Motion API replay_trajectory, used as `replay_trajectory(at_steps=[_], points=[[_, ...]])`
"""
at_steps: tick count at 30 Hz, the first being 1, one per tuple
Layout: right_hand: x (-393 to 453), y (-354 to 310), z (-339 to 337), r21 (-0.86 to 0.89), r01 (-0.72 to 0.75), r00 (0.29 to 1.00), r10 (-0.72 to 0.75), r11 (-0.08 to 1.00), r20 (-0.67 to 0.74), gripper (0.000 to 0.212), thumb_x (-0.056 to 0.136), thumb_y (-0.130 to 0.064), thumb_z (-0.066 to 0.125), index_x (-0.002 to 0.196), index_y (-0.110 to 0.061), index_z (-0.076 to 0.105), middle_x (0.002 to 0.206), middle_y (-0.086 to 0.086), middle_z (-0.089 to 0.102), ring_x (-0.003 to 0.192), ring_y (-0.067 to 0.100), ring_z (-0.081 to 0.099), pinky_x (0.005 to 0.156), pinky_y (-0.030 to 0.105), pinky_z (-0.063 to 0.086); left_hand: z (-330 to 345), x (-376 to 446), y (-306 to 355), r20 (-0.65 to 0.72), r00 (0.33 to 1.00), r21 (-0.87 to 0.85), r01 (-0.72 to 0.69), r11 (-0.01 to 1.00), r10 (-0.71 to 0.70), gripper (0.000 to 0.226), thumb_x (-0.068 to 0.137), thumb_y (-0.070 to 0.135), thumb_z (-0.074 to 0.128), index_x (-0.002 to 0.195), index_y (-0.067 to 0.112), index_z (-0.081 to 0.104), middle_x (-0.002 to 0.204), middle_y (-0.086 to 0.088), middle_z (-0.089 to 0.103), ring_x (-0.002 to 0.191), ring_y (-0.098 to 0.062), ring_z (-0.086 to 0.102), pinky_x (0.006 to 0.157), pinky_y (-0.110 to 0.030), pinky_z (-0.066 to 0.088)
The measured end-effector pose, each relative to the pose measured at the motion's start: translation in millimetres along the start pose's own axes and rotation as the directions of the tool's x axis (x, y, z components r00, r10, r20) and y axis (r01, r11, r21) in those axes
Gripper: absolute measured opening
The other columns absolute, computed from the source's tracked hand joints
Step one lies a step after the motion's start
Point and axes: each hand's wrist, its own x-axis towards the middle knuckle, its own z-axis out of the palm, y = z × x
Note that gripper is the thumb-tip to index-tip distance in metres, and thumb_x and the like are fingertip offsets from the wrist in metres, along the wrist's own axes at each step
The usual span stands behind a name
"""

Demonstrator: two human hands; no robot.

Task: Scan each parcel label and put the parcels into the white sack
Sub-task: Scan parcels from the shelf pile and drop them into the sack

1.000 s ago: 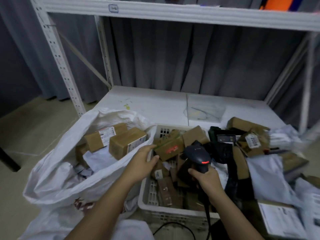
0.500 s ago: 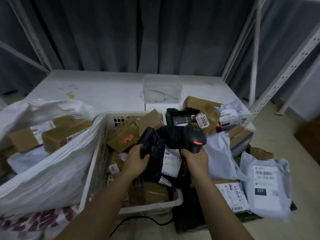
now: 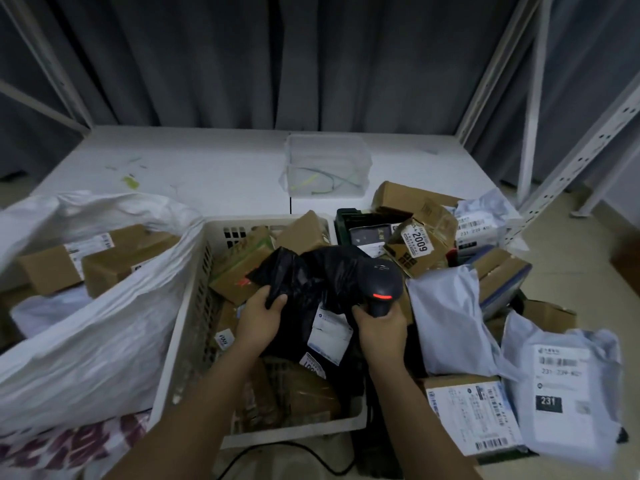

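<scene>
My left hand [image 3: 260, 313] grips the edge of a black plastic parcel [image 3: 311, 282] held over the white crate [image 3: 183, 327]. A white label [image 3: 329, 332] shows on the parcel's lower part. My right hand [image 3: 379, 329] holds the black barcode scanner [image 3: 379, 278] by its handle, right beside the parcel, with a red light lit on its head. The white sack [image 3: 90, 334] stands open at the left, with brown boxes [image 3: 114, 261] inside it.
The crate holds several brown boxes. To the right lies a pile of grey mailer bags [image 3: 450, 320], labelled boxes [image 3: 471, 410] and a dark green crate [image 3: 349, 216]. A clear tub [image 3: 325, 168] sits on the white shelf behind. A black cable [image 3: 311, 455] runs below the crate.
My view swung right from the sack. My left hand left the sack's rim and took hold of the black parcel, lifting it beside the scanner.
</scene>
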Motion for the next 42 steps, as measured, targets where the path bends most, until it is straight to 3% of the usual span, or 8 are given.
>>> replay_trajectory(at_steps=[7, 15, 18, 24, 29, 34, 37, 42], points=[[-21, -24, -10, 0.151, 0.086, 0.995, -0.078, 0.985, -0.056, 0.014, 0.083, -0.004, 0.07, 0.092, -0.01, 0.06, 0.077, -0.003, 0.061, 0.071, 0.012, 0.057, 0.059, 0.019, 0.039, -63, -32, 28, -0.288, 0.956, -0.102, -0.078, 0.992, 0.046, 0.023, 0.101, 0.024, 0.047, 0.112, 0.005, 0.055, 0.105, -0.004, 0.061, 0.11, -0.032, 0.055, 0.075, -0.033, 0.044], [-74, -100, -9, 0.315, 0.178, 0.983, -0.183, 0.932, -0.013, 0.018, 0.085, -0.008, 0.07, 0.098, -0.009, 0.057, 0.087, 0.004, 0.06, 0.081, 0.018, 0.054, 0.053, 0.016, 0.033, -155, -98, 45, -0.494, 0.869, -0.068, -0.049, 0.996, 0.009, 0.029, 0.099, 0.018, 0.052, 0.119, -0.001, 0.058, 0.115, -0.019, 0.062, 0.107, -0.038, 0.056, 0.078, -0.035, 0.038], [-101, -135, -1, 0.374, 0.213, 0.962, -0.261, 0.903, 0.082, 0.02, 0.084, -0.006, 0.072, 0.099, -0.011, 0.059, 0.091, 0.006, 0.065, 0.088, 0.021, 0.06, 0.073, 0.019, 0.04, -191, -127, 51, -0.55, 0.835, -0.091, -0.082, 0.992, 0.019, 0.02, 0.094, 0.005, 0.057, 0.113, 0.001, 0.052, 0.109, -0.017, 0.059, 0.107, -0.035, 0.055, 0.081, -0.033, 0.039], [-159, -206, 3, 0.364, 0.341, 0.867, -0.44, 0.867, 0.235, 0.019, 0.083, -0.01, 0.072, 0.099, -0.011, 0.062, 0.085, 0.002, 0.067, 0.082, 0.021, 0.063, 0.081, 0.034, 0.05, -255, -195, 67, -0.583, 0.802, -0.01, -0.165, 0.986, 0.129, 0.086, 0.081, 0.011, 0.067, 0.146, 0.043, 0.022, 0.151, -0.008, 0.025, 0.135, -0.034, 0.028, 0.112, -0.05, 0.029], [-207, -248, 7, 0.403, 0.426, 0.779, -0.555, 0.81, 0.293, 0.019, 0.082, -0.006, 0.073, 0.079, -0.019, 0.06, 0.074, -0.001, 0.065, 0.069, 0.015, 0.06, 0.071, 0.032, 0.051, -277, -244, 99, -0.373, 0.752, 0.478, -0.346, 0.807, 0.543, 0.053, 0.089, 0.03, 0.064, 0.138, 0.036, 0.044, 0.159, 0.002, 0.016, 0.148, -0.02, 0.002, 0.118, -0.052, 0.0], [-236, -269, 6, 0.441, 0.432, 0.738, -0.59, 0.787, 0.328, 0.015, 0.082, -0.005, 0.073, 0.083, -0.014, 0.061, 0.073, 0.0, 0.063, 0.063, 0.014, 0.057, 0.062, 0.027, 0.05, -306, -270, 112, -0.369, 0.734, 0.571, -0.304, 0.763, 0.569, 0.012, 0.094, 0.039, 0.056, 0.099, 0.028, 0.054, 0.136, 0.009, 0.052, 0.14, -0.014, 0.031, 0.116, -0.051, -0.011], [-240, -275, 9, 0.423, 0.476, 0.739, -0.611, 0.771, 0.284, 0.017, 0.082, -0.007, 0.072, 0.083, -0.018, 0.059, 0.076, 0.0, 0.064, 0.071, 0.017, 0.059, 0.072, 0.035, 0.05, -319, -282, 121, -0.334, 0.727, 0.599, -0.328, 0.73, 0.601, 0.016, 0.093, 0.04, 0.057, 0.093, 0.025, 0.05, 0.103, 0.009, 0.065, 0.111, -0.013, 0.055, 0.118, -0.045, -0.003], [-250, -285, 16, 0.36, 0.55, 0.707, -0.65, 0.754, 0.28, 0.025, 0.081, -0.014, 0.074, 0.101, -0.016, 0.059, 0.09, 0.005, 0.068, 0.081, 0.021, 0.062, 0.074, 0.03, 0.044, -340, -291, 132, -0.371, 0.661, 0.59, -0.374, 0.716, 0.652, 0.016, 0.09, 0.034, 0.063, 0.097, 0.024, 0.052, 0.102, 0.012, 0.065, 0.107, -0.016, 0.056, 0.102, -0.036, 0.029]])
